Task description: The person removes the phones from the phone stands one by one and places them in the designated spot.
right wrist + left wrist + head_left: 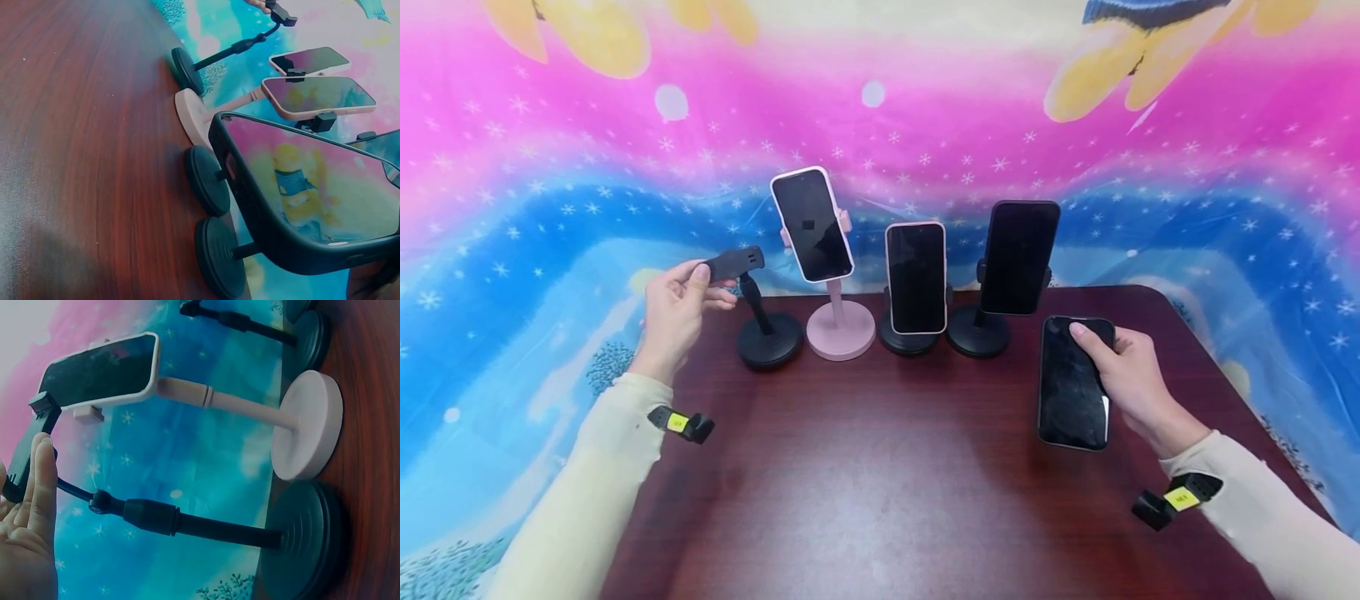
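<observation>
My left hand (pixel 673 312) grips the phone clamp (pixel 735 263) at the top of the leftmost black phone stand (pixel 769 342). The thumb lies on the front of the clamp. In the left wrist view, the fingers (pixel 44 481) reach along the clamp's side, and no phone sits in it. On the right, my right hand (pixel 1138 383) holds a black smartphone (pixel 1071 392) above the table, thumb across the upper screen and other fingers hidden behind. Seen from the right wrist, this phone (pixel 312 181) covers part of the stands behind it.
A pink stand (pixel 841 332) bears a white-framed phone (pixel 812 225). Right of it, a pink-framed phone (pixel 917 279) and a black phone (pixel 1021 258) sit in black stands. All stand along the back of the dark wooden table (pixel 880 483), before a colourful cloth (pixel 880 133).
</observation>
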Action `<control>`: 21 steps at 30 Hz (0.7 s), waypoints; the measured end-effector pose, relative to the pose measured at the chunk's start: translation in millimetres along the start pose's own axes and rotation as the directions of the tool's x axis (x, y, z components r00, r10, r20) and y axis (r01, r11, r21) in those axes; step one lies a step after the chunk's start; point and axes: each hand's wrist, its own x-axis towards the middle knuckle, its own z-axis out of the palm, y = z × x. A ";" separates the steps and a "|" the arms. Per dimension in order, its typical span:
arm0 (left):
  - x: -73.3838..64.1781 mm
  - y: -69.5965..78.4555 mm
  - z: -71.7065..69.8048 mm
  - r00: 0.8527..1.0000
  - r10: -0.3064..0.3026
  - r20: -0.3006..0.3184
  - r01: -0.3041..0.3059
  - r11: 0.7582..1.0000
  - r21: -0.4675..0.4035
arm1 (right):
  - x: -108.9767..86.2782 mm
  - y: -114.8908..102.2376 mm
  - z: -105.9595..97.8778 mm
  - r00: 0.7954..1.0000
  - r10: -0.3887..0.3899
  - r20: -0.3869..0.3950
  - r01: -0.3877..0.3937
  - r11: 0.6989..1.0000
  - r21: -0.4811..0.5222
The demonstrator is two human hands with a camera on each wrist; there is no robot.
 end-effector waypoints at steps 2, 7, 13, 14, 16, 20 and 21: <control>1.9 -2.0 -1.5 1.000 0.004 0.011 -0.004 1.000 0.013 | -0.1 1.5 -0.7 1.000 0.003 -0.002 -0.003 1.000 0.004; 5.6 -8.6 -6.8 0.999 0.008 0.038 -0.010 0.998 0.056 | -1.3 3.8 -2.6 1.000 0.000 0.000 0.000 1.000 -0.010; 7.3 -13.0 -13.3 0.998 0.007 0.065 -0.008 1.000 0.025 | -2.5 5.5 -5.6 1.000 -0.011 0.020 0.012 0.999 -0.049; 7.5 -13.3 -14.1 0.998 0.006 0.070 -0.007 1.000 0.015 | -2.5 6.1 -6.8 1.000 -0.012 0.022 0.014 0.998 -0.062; 7.8 -13.1 -15.4 0.997 0.002 0.082 -0.003 1.000 0.007 | -2.9 7.3 -9.4 1.000 -0.011 0.023 0.013 0.996 -0.088; 8.4 -12.2 -18.3 0.994 -0.011 0.110 0.010 1.000 0.009 | -3.7 10.0 -14.2 1.000 -0.002 0.024 0.004 0.994 -0.106; 8.6 -11.9 -19.0 0.993 -0.015 0.117 0.013 1.000 0.012 | -3.9 10.6 -15.2 1.000 0.000 0.023 0.003 0.995 -0.103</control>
